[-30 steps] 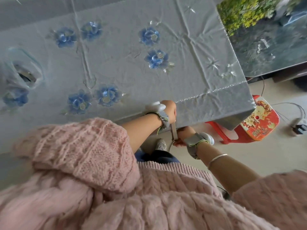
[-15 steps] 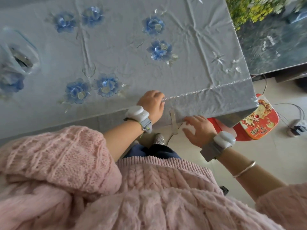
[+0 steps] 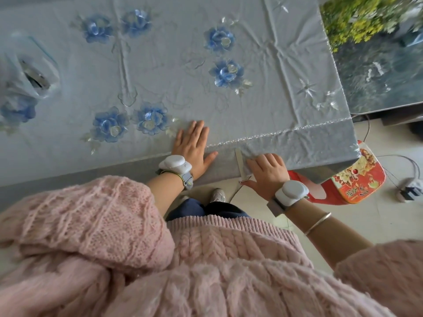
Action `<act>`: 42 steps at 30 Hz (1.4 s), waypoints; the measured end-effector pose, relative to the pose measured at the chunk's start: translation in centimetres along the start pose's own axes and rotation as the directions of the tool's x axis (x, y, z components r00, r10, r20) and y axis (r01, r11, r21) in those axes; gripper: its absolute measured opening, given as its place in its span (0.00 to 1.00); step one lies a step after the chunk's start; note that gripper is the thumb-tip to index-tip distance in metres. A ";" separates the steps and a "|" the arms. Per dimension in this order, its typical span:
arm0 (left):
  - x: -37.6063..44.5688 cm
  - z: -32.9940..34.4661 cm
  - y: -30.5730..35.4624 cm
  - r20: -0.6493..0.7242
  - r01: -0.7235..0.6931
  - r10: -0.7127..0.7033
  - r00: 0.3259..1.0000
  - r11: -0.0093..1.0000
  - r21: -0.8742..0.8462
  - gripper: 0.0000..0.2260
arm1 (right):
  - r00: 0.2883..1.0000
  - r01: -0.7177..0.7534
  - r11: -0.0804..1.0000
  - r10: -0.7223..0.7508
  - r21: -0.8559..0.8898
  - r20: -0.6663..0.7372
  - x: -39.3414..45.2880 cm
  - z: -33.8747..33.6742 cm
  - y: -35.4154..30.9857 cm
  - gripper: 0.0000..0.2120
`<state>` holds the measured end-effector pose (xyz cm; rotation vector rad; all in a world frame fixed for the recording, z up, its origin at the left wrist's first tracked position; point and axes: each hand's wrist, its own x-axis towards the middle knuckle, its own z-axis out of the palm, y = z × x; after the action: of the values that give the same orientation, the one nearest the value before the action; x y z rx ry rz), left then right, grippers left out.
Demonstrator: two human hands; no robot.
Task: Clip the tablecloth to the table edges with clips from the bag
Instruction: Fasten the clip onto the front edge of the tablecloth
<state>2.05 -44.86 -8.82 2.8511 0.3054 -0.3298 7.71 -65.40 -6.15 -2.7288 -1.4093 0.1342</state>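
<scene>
Head view | your left hand [image 3: 193, 147] flat, right hand [image 3: 266, 173] fingers spread on tablecloth [image 3: 160, 72] overhang beside clip [image 3: 240, 164] | risk: cloth creeps (slippery) and clip slides off near table edge.

Left hand [image 3: 193, 147] flat, fingers straight — right hand [image 3: 266, 172] curled.

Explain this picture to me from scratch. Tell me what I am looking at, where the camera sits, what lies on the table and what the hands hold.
There is no machine, just a person in a pink sweater. The camera is worn on the head and looks down. The left hand lies flat on the flowered tablecloth near the table edge. The right hand presses the overhanging cloth beside a pale clip at the edge; its fingers are fairly straight and hold nothing I can see. A clear bag with more clips lies far left. A red stool stands on the floor.
</scene>
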 end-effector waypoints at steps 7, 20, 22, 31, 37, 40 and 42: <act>0.1 0.0 0.1 -0.018 -0.010 0.010 1.000 1.000 -0.012 0.31 | 0.998 0.044 0.996 -0.046 -0.072 -0.032 0.6 0.1 0.4 0.26; 1.4 -6.9 -6.6 -0.170 0.151 -0.173 0.970 0.979 -0.135 0.21 | 0.433 0.346 0.929 -0.032 -0.133 0.901 14.3 -6.2 -3.1 0.18; 0.8 -9.9 -11.0 -0.259 0.205 -0.259 0.931 0.954 -0.218 0.17 | 0.578 0.307 0.944 -0.082 -0.123 0.812 19.0 -6.9 -6.2 0.20; -4.2 -17.8 -28.0 -0.621 0.247 -0.358 0.697 0.933 -0.261 0.09 | 0.989 0.051 0.774 -0.127 0.631 0.075 33.4 -8.7 -23.0 0.07; -4.1 -15.1 -36.7 -0.040 0.436 -0.477 0.878 0.831 -0.345 0.26 | 0.925 -0.206 0.856 0.012 0.475 0.379 38.7 -4.1 -29.4 0.16; -3.1 -14.4 -38.3 0.056 0.366 -0.376 0.925 0.842 -0.395 0.25 | 0.859 -0.374 0.770 0.077 0.517 0.507 39.8 -2.6 -30.6 0.16; -2.6 -13.9 -38.4 0.052 0.367 -0.381 0.923 0.829 -0.423 0.20 | 0.815 -0.447 0.732 0.096 0.515 0.571 40.3 -1.9 -30.8 0.16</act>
<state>-6.73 -5.19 -3.74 2.3504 0.8417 -0.2470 6.19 -14.74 -3.08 -2.3467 -0.7504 1.2029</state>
